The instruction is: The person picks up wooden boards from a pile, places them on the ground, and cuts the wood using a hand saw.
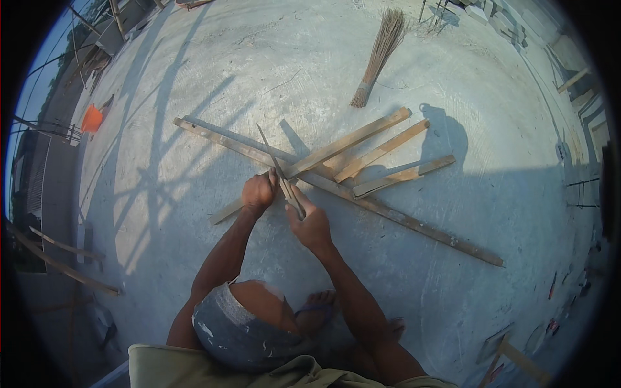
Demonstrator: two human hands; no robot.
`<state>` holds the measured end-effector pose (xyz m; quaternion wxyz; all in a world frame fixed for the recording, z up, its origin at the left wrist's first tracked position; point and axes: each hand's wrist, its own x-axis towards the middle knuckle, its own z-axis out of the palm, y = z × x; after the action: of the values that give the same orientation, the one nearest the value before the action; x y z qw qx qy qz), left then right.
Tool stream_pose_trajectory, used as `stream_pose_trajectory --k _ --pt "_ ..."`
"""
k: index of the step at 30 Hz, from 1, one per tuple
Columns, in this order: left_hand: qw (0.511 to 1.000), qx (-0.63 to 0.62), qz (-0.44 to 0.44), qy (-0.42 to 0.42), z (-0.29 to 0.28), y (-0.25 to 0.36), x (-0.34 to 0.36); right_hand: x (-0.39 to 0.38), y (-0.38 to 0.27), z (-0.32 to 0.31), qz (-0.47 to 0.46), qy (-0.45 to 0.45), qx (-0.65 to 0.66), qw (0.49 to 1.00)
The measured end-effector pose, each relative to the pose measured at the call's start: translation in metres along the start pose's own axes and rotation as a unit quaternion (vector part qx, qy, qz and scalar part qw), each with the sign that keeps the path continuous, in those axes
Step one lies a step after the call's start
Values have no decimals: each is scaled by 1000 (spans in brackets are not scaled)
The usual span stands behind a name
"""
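My right hand [310,226] is closed round the handle of a handsaw [282,178], whose narrow blade points up and away to the left. Just left of the saw, my left hand [259,191] grips a wooden batten [352,143] that seems to run under the fist and out at its lower left. The saw lies across this batten; the exact point where the teeth meet it is hidden by my hands. Beneath is a long wooden strip [420,229] lying slantwise on the floor. Two shorter wood pieces [381,150], [404,176] rest with their near ends by it.
A stick broom [381,55] lies on the concrete floor [194,258] beyond the wood. An orange object [92,119] stands at far left. Poles [71,275] lean in at the left edge. Boards and tools [511,352] lie at lower right. My bent knee [249,323] is close below my hands.
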<state>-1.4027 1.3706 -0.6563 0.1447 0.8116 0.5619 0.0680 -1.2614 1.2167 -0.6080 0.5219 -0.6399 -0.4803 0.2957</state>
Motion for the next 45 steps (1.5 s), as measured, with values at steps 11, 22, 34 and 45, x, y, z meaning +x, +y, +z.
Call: stream_pose_trajectory --k 11,22,34,45 --pt "989 -41 142 -25 -33 -14 -21 -18 -5 -7 61 -44 -35 997" --pt "991 -27 111 -72 -27 -27 23 16 9 -6 -26 -11 7 1000" --pt "995 -40 30 -87 -43 -12 10 -118 -19 -73 29 -49 -49 997" --pt "997 -28 -30 -72 -28 1 5 1 -17 -31 60 -107 -131 984"
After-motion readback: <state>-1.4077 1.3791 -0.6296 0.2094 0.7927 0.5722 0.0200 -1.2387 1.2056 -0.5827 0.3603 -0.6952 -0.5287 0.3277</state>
